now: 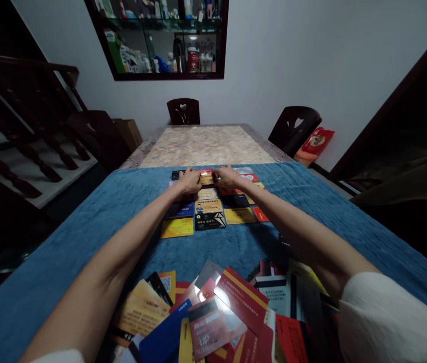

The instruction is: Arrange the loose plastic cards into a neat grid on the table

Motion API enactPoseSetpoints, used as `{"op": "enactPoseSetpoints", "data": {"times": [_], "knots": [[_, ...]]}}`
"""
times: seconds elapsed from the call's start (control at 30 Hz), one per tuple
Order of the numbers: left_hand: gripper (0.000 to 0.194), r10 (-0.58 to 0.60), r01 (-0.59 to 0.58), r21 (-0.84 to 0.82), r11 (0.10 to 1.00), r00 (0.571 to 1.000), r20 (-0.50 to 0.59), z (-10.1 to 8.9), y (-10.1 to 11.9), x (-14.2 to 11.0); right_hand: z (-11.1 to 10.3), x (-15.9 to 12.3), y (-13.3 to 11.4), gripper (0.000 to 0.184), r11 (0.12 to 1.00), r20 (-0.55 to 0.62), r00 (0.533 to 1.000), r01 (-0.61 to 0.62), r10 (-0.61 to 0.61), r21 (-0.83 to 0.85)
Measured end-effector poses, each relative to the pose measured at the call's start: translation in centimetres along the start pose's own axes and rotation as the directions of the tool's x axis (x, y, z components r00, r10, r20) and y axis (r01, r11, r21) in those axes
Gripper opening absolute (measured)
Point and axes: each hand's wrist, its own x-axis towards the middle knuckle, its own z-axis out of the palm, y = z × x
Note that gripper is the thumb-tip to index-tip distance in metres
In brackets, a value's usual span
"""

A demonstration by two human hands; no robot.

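Both my arms stretch forward over a block of plastic cards laid out in rows and columns. At the far end of the middle column, my left hand (190,182) and my right hand (227,177) grip a gold-coloured card (206,179) by its two sides, with fingers bent. Closer to me in that column lie a yellow VIP card (209,206) and a black VIP card (210,221). Yellow cards (177,228) and a blue card (182,209) flank them. My hands and forearms hide part of the far rows.
A loose heap of mixed cards (244,302) lies near me between my forearms. Blue cloth (103,227) covers the near table, and a patterned tabletop (202,143) extends beyond it. Dark chairs (295,128) stand around, with a red bag (317,140) at right.
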Motion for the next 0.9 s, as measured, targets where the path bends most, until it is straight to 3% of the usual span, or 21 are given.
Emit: {"op": "enactPoseSetpoints", "data": {"times": [0.3, 0.6, 0.9], "knots": [[0.029, 0.037, -0.036, -0.012, 0.999, 0.999, 0.014, 0.3, -0.4, -0.4, 1.1, 0.0, 0.3, 0.045, 1.000, 0.029, 0.999, 0.015, -0.015, 0.016], [0.033, 0.010, -0.010, -0.002, 1.000, 1.000, 0.004, -0.6, 0.1, -0.6, 0.1, 0.3, 0.3, 0.043, 1.000, 0.030, 0.999, 0.011, -0.010, -0.009], [0.036, -0.004, 0.001, 0.057, 0.998, 0.999, 0.047, 0.7, -0.4, 0.7, 0.4, 1.0, -0.1, 0.042, 1.000, 0.067, 0.998, -0.003, 0.005, -0.030]]}}
